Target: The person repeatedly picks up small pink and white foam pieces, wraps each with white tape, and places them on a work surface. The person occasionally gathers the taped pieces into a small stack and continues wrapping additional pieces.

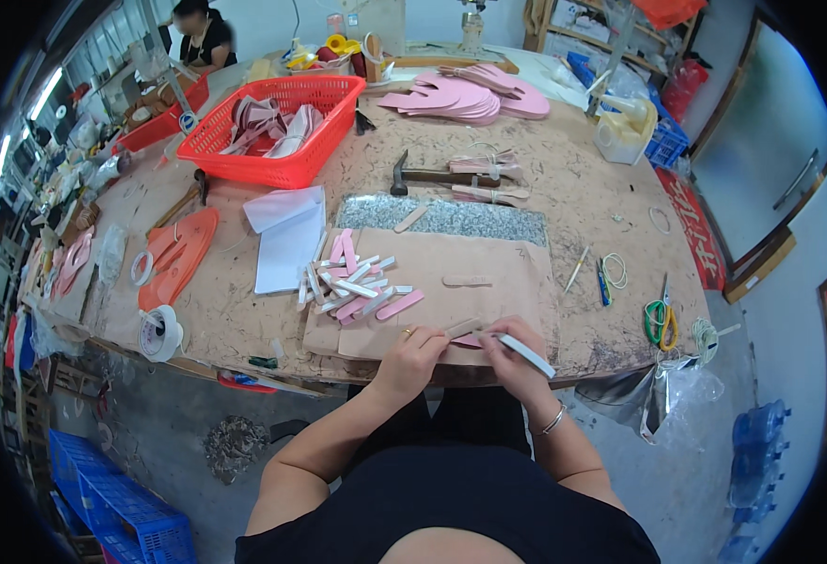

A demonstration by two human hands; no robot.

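Fingers (515, 333) hold strips (462, 327) at a marked table (637, 258) above grey floor (653, 475).

A white strip (527, 356) shows a smooth face; a red basket (277, 173) gleams in glossy plastic. A hammer (400, 173) pairs metal with wood. The worktable (611, 211) looks matt, scuffed.

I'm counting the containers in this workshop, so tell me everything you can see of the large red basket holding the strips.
The red basket looks plastic and roughly rectangular, with a broad rim and walls pierced by many small openings. It stands upright and uncovered on the brown tabletop, toward the far left, beyond the white paper. Pink and whitish strips lie jumbled inside, against it.
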